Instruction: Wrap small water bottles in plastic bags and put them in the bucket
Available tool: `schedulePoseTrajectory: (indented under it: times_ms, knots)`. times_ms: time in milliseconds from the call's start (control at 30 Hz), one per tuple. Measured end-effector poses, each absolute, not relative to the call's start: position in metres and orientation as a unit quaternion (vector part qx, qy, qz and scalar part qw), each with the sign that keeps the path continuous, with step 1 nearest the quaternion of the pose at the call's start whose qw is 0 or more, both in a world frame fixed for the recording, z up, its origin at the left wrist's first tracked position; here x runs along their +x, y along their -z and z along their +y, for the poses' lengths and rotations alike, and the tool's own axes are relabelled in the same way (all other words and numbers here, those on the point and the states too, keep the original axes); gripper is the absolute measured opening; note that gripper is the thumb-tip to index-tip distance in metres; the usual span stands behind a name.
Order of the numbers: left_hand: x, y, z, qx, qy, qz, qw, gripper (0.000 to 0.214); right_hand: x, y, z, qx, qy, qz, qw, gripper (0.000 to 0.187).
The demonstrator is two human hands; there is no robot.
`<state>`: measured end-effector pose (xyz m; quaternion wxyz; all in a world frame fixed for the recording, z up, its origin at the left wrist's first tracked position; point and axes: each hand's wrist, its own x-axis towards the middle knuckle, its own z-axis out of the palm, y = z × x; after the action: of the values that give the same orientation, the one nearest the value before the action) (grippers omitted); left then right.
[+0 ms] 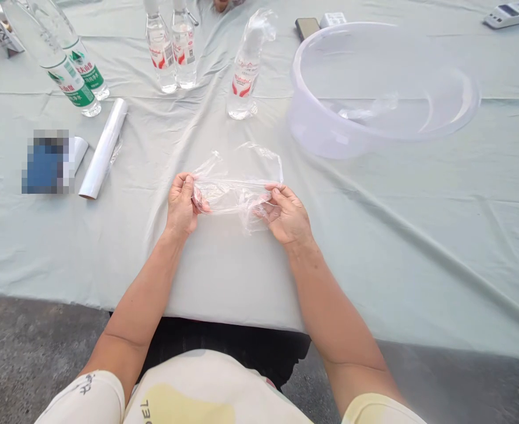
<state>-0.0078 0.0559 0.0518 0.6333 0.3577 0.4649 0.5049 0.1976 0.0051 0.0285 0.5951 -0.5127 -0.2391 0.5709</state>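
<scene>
One cream printed T-shirt [184, 391] lies closest, two bare forearms reaching from its sleeves over the cloth-covered bench [224, 271]. Between the two hands, above the bench, hangs one thin, crumpled clear plastic film [228, 197]: the left hand [182, 203] pinches one end between its fingers, and the right hand [291, 219] grips the other, thumb against fingers. Five bottles stand beyond: two green-labelled water bottles [72, 85] at left, two red-labelled bottles [159, 53] side by side, and one red-labelled bottle with clear film about its top [242, 85]. One white roll [103, 150] lies at left; one translucent plastic tub [319, 126] sits at right, near one phone [307, 28].
</scene>
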Motion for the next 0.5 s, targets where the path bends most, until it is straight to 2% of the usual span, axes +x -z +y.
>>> schedulePoseTrajectory:
  times_ms: [200,400,500]
  knots:
    - [-0.019,-0.046,0.064,0.421,-0.433,0.573,0.554,0.011,0.212,-0.038,0.004,-0.582,-0.516,-0.263,0.571,0.029]
    - [-0.026,-0.045,0.064,0.488,-0.421,0.623,0.444,0.011,0.228,-0.044,-0.005,-0.704,-0.435,-0.346,0.441,0.013]
    - [-0.023,-0.047,0.060,0.512,-0.418,0.622,0.420,0.014,0.244,-0.044,-0.006,-0.752,-0.372,-0.380,0.389,0.013]
